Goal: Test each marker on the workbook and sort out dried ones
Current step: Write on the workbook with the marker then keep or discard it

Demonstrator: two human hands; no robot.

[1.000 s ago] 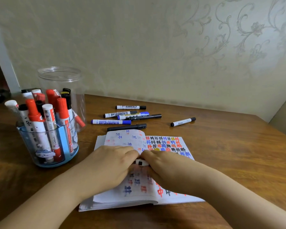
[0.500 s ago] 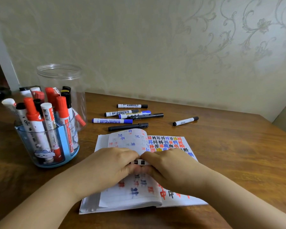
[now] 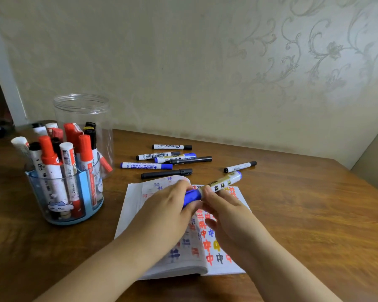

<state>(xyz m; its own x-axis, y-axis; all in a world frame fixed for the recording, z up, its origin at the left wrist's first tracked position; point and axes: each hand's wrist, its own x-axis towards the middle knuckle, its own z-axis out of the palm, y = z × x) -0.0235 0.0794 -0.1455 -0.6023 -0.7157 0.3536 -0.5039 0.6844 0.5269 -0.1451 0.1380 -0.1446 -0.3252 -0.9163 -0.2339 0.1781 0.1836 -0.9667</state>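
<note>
A: You have the white-barrelled marker with the blue cap (image 3: pixel 214 188) lifted just above the open paper workbook covered in red, blue and yellow test marks (image 3: pixel 207 243). Your left hand (image 3: pixel 168 205) has its fingers wrapped round the cap end, and your right hand (image 3: pixel 225 205) pinches the barrel beside it — both hands grasping the same marker, which slants up and away to your right.

B: So what could go wrong from here?

A: I'd judge the cap joint is the weak point. If the cap comes free with a jerk, your hands will fly apart and the bare tip could streak your fingers or the wooden desk (image 3: pixel 303 214) instead of the page.

B: And the page itself?

A: The left leaf is curled up beneath your left wrist. Nothing pins it, so it may flop over onto the marks or shift under the tip as you write — and a faint line on a moving page could make a good marker look dried.

B: Anything about sorting?

A: The row of loose black and blue markers lying on the desk (image 3: pixel 168 162) sits just beyond the workbook, and the blue-based clear plastic holder full of red, white and black markers (image 3: pixel 66 182) stands to your left. Put this one down carelessly and I think you'd lose track of which pile is tested
</note>
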